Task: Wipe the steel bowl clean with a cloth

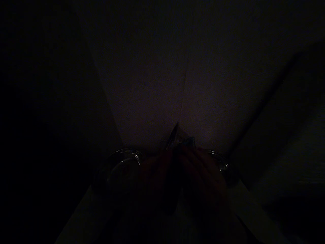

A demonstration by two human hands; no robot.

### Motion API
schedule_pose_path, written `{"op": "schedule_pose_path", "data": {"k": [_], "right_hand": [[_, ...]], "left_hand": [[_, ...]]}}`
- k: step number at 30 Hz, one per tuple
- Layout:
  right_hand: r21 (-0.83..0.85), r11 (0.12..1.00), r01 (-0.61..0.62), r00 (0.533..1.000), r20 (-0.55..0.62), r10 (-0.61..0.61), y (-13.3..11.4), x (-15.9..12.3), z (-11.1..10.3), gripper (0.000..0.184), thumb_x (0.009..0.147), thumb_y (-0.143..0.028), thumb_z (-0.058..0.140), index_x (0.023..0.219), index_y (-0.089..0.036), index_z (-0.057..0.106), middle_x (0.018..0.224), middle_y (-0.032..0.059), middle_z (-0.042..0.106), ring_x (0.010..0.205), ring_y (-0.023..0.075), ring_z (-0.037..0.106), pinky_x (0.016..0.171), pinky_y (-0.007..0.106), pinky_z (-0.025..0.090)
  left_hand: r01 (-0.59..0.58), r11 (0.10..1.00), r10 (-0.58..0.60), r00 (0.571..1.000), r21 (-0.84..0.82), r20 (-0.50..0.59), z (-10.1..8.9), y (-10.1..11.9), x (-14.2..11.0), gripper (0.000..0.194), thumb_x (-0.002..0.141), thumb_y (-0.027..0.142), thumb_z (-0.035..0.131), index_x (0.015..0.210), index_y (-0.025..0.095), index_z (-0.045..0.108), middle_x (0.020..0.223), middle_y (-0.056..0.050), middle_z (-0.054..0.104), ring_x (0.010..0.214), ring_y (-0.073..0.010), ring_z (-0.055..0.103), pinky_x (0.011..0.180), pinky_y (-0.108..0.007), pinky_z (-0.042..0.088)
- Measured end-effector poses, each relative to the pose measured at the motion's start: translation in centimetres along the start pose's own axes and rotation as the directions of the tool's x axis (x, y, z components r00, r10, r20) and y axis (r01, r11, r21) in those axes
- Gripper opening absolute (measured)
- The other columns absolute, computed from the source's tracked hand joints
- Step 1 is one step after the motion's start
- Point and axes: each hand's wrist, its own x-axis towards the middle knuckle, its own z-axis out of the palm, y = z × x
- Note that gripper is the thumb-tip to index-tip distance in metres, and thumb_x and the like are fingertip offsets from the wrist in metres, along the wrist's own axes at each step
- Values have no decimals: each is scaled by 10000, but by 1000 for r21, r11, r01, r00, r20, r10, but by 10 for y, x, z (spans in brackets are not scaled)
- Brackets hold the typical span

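The view is very dark, and only outlines show. Low in the middle, my left hand (154,169) and my right hand (205,173) come close together, facing each other. Between them, a dark thing with a pointed, faintly shiny tip (174,137) sticks up; its kind cannot be made out. My right hand's fingers lie close together against it, and my left hand's fingers are mostly lost in shadow. To the left of my left hand is a shiny, clear-looking round bowl (123,154). Another shiny round rim (222,162) shows partly behind my right hand.
A pale surface (83,213) supports the bowls, its edges slanting down to both sides. Behind it rise pale walls (142,101) with a vertical seam. At the right, a dark slanting band (266,98) borders a greyish area.
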Motion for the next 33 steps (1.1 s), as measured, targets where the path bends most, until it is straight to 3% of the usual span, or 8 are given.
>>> {"op": "schedule_pose_path", "data": {"k": [4,8,14,18,23,28,33], "right_hand": [[11,998,67,998,-18,-67,-11,-4,3,267,899,-70,431,1062,-89,641,1121,123,680,1112,255,582,951,448,483],[40,995,90,996,-29,-89,-14,-3,3,247,895,-79,449,1030,-103,655,1112,100,688,1090,242,599,976,447,470],[-19,1000,0,1000,-19,0,-3,2,0,279,919,-84,416,1107,-89,622,1146,128,668,1145,241,563,996,443,451],[14,999,39,999,-8,-39,-10,-2,2,269,903,-72,442,1091,-74,633,1143,133,668,1139,272,566,939,461,494],[37,997,69,997,-27,-68,-11,-3,2,248,881,-62,479,1062,-91,646,1117,123,682,1134,250,576,987,455,466],[-22,999,-23,1000,-6,23,2,0,-1,269,914,-84,438,1122,-97,609,1153,133,663,1136,236,571,1007,451,438],[-17,1000,-12,1000,6,12,-6,-3,1,294,917,-81,412,1123,-106,620,1172,120,656,1163,250,552,969,441,477]], "left_hand": [[48,998,-43,985,27,-169,0,-1,1,392,729,556,590,758,183,707,749,-61,720,737,-218,671,597,-262,521],[36,999,-36,973,-5,-228,4,-3,0,402,776,553,537,776,181,688,761,-64,718,722,-208,667,589,-266,516],[20,999,-14,987,35,-160,6,-4,-2,426,788,565,510,714,182,683,701,-62,700,708,-206,656,567,-264,505],[54,998,-56,986,-16,-157,2,-5,1,412,801,556,500,786,186,680,783,-63,715,752,-200,665,586,-262,516],[11,1000,-13,989,-17,-148,0,-4,2,419,807,561,487,779,194,687,768,-62,710,756,-207,665,610,-281,516],[4,1000,-5,995,-9,-101,3,-3,1,429,783,567,514,716,180,689,672,-64,689,665,-201,650,539,-266,492],[50,999,-47,985,17,-169,-1,-2,1,370,757,543,562,746,196,690,745,-69,711,713,-212,659,555,-265,499]]}}
